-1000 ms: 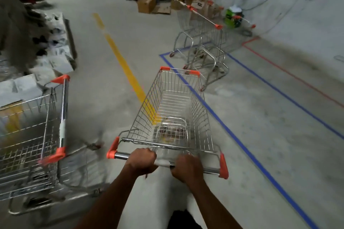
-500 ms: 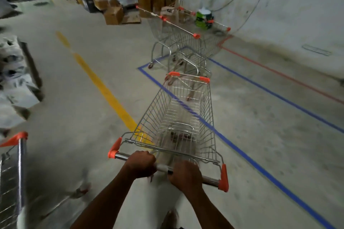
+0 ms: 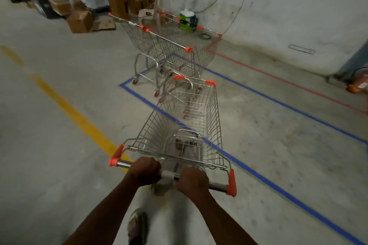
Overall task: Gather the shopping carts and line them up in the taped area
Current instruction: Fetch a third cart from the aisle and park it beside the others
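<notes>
Both hands, left hand (image 3: 146,171) and right hand (image 3: 192,180), gripped the cart handle (image 3: 171,175); shopping cart (image 3: 185,123) had closed on parked carts (image 3: 169,45), nesting imminent.

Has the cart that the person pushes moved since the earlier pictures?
Yes. The pushed cart has rolled forward and to the right: its front, earlier at the yellow line, now sits inside the blue tape line, close behind the parked carts.

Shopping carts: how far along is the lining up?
Done: nested silver wire carts stand at the blue-taped area's far end. In hand: left hand and right hand grip another orange-cornered wire cart, straddling the tape. Left: nesting it behind them.
</notes>
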`<action>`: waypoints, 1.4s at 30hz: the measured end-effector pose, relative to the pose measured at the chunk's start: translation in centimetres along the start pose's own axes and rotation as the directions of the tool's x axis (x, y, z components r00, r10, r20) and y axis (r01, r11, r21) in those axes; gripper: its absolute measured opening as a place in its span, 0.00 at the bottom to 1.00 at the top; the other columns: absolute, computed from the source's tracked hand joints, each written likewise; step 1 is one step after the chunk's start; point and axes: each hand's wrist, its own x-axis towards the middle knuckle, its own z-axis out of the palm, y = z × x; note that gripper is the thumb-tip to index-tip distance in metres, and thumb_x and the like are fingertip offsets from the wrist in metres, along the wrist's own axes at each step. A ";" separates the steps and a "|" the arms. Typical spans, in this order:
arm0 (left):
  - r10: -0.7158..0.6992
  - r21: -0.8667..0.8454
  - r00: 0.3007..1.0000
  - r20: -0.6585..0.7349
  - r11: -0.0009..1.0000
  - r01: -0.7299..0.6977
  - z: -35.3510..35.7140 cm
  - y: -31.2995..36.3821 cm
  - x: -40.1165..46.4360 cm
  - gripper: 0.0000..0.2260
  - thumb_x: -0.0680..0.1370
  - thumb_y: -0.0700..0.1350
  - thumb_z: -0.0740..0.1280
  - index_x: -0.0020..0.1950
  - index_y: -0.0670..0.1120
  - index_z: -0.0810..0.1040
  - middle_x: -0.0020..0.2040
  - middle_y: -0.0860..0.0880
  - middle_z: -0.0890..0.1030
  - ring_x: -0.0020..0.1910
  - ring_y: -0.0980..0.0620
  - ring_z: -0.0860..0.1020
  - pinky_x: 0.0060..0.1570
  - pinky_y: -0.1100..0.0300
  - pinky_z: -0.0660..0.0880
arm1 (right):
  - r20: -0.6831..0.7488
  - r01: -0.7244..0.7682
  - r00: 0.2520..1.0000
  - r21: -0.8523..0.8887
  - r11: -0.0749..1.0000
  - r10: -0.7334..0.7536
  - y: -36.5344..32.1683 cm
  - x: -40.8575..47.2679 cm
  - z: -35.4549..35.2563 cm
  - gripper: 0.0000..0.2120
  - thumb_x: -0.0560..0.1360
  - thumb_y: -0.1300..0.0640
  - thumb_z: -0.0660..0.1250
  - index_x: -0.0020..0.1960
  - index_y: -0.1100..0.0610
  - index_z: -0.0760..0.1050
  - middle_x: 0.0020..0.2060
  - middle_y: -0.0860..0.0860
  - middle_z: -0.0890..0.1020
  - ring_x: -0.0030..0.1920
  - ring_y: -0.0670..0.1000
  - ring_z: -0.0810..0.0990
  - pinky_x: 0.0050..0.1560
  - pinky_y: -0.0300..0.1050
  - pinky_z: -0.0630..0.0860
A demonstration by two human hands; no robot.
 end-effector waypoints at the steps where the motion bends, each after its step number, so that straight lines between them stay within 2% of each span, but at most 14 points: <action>1: 0.018 -0.017 1.000 -0.026 1.000 -0.018 -0.4 -1.0 1.4 0.15 0.59 0.60 0.70 0.28 0.49 0.73 0.24 0.49 0.74 0.21 0.47 0.75 0.20 0.62 0.68 | -0.008 -0.015 1.000 -0.004 1.000 0.015 -0.3 1.3 -0.3 0.17 0.73 0.42 0.70 0.54 0.53 0.81 0.49 0.52 0.84 0.49 0.55 0.85 0.49 0.49 0.81; 5: 0.130 -0.084 0.985 -0.114 0.987 -0.140 -0.3 -4.7 6.4 0.14 0.63 0.59 0.62 0.30 0.48 0.74 0.26 0.49 0.74 0.22 0.44 0.75 0.21 0.60 0.68 | -0.016 -0.081 0.997 0.003 0.997 0.081 -1.3 5.6 -1.5 0.19 0.73 0.40 0.69 0.55 0.54 0.81 0.50 0.53 0.84 0.52 0.57 0.83 0.51 0.49 0.79; 10: 0.299 -0.051 0.946 -0.126 0.950 -0.307 -0.4 -8.8 13.2 0.15 0.65 0.61 0.63 0.32 0.50 0.74 0.28 0.50 0.76 0.25 0.46 0.77 0.23 0.59 0.71 | -0.033 -0.190 0.981 0.066 0.980 0.192 -2.4 10.3 -3.2 0.18 0.75 0.41 0.66 0.55 0.53 0.80 0.51 0.53 0.83 0.53 0.57 0.82 0.53 0.49 0.77; 15: 0.397 -0.024 0.904 -0.159 0.914 -0.405 -3.1 -10.0 19.0 0.17 0.57 0.62 0.72 0.29 0.50 0.75 0.26 0.52 0.75 0.23 0.53 0.75 0.22 0.65 0.68 | -0.076 -0.260 0.963 0.019 0.966 0.260 -2.2 14.6 -4.9 0.20 0.75 0.39 0.61 0.51 0.54 0.81 0.45 0.53 0.84 0.46 0.57 0.85 0.46 0.48 0.78; 18: 0.413 -0.014 0.898 -0.149 0.907 -0.420 -3.2 -10.1 22.3 0.18 0.57 0.62 0.76 0.29 0.50 0.76 0.26 0.52 0.76 0.24 0.53 0.76 0.24 0.65 0.70 | -0.055 -0.297 0.954 -0.032 0.954 0.295 -0.9 17.1 -6.0 0.20 0.77 0.39 0.62 0.54 0.54 0.81 0.48 0.52 0.85 0.48 0.56 0.84 0.47 0.48 0.77; 22: 0.428 0.018 0.897 -0.109 0.903 -0.429 -4.4 -9.3 28.0 0.17 0.61 0.63 0.73 0.30 0.51 0.77 0.26 0.53 0.76 0.25 0.54 0.77 0.26 0.65 0.72 | -0.077 -0.355 0.933 -0.039 0.934 0.351 1.9 21.2 -7.5 0.21 0.76 0.38 0.63 0.54 0.53 0.81 0.48 0.52 0.85 0.47 0.56 0.85 0.47 0.47 0.78; 25: 0.458 -0.027 0.886 -0.072 0.887 -0.461 -5.3 -8.7 32.9 0.14 0.69 0.59 0.70 0.39 0.49 0.80 0.36 0.49 0.82 0.36 0.46 0.81 0.38 0.56 0.77 | -0.064 -0.365 0.929 -0.023 0.931 0.363 4.9 25.2 -8.7 0.21 0.75 0.37 0.63 0.50 0.53 0.82 0.42 0.49 0.84 0.42 0.53 0.84 0.43 0.46 0.80; 27: 0.455 -0.041 0.888 -0.068 0.888 -0.459 -6.2 -8.2 36.5 0.14 0.71 0.58 0.70 0.43 0.48 0.81 0.40 0.47 0.83 0.40 0.44 0.81 0.41 0.54 0.77 | -0.080 -0.367 0.928 -0.028 0.930 0.364 7.0 28.2 -9.6 0.21 0.74 0.37 0.64 0.49 0.53 0.81 0.42 0.50 0.85 0.42 0.53 0.84 0.43 0.46 0.78; 29: 0.444 -0.030 0.894 -0.056 0.895 -0.446 -7.0 -7.9 40.1 0.14 0.69 0.58 0.72 0.42 0.49 0.81 0.38 0.48 0.82 0.38 0.46 0.81 0.39 0.57 0.76 | -0.118 -0.368 0.925 -0.052 0.928 0.360 9.2 31.2 -10.5 0.22 0.74 0.35 0.63 0.50 0.53 0.82 0.44 0.50 0.85 0.43 0.54 0.85 0.44 0.47 0.78; 32: 0.425 0.040 0.905 -0.030 0.905 -0.424 -7.4 -7.8 45.9 0.17 0.62 0.62 0.76 0.34 0.50 0.79 0.30 0.51 0.79 0.30 0.51 0.80 0.30 0.62 0.74 | -0.130 -0.385 0.917 -0.054 0.921 0.376 12.2 35.7 -11.8 0.21 0.74 0.36 0.63 0.52 0.53 0.82 0.47 0.51 0.85 0.46 0.55 0.85 0.47 0.47 0.78; 33: 0.417 0.036 0.909 -0.013 0.909 -0.416 -7.5 -7.9 47.8 0.17 0.62 0.63 0.76 0.35 0.50 0.79 0.31 0.51 0.80 0.31 0.50 0.80 0.31 0.61 0.74 | -0.122 -0.388 0.916 -0.038 0.921 0.381 13.1 37.2 -12.3 0.21 0.75 0.37 0.64 0.52 0.53 0.82 0.47 0.51 0.85 0.47 0.55 0.85 0.48 0.48 0.78; 37: 0.413 0.001 0.910 0.041 0.910 -0.414 -9.6 -8.1 54.3 0.17 0.72 0.62 0.68 0.48 0.49 0.81 0.46 0.48 0.83 0.46 0.45 0.81 0.47 0.53 0.76 | -0.095 -0.395 0.915 -0.011 0.918 0.393 15.8 42.8 -14.2 0.20 0.75 0.37 0.66 0.52 0.54 0.82 0.46 0.51 0.85 0.45 0.55 0.84 0.46 0.47 0.78; 40: 0.407 -0.019 0.908 0.099 0.913 -0.407 -10.7 -8.3 58.1 0.16 0.74 0.60 0.67 0.50 0.50 0.81 0.47 0.48 0.83 0.47 0.47 0.81 0.48 0.54 0.75 | -0.072 -0.403 0.912 0.016 0.915 0.403 17.2 46.2 -15.3 0.20 0.75 0.38 0.66 0.52 0.54 0.81 0.45 0.51 0.84 0.45 0.55 0.84 0.46 0.48 0.79; 42: 0.413 0.000 0.906 0.090 0.910 -0.415 -11.0 -8.6 60.3 0.16 0.74 0.61 0.66 0.50 0.50 0.81 0.46 0.49 0.84 0.46 0.47 0.82 0.47 0.54 0.76 | -0.063 -0.415 0.907 0.025 0.910 0.415 17.9 48.1 -15.9 0.20 0.75 0.38 0.67 0.52 0.53 0.81 0.46 0.51 0.84 0.45 0.55 0.84 0.47 0.48 0.79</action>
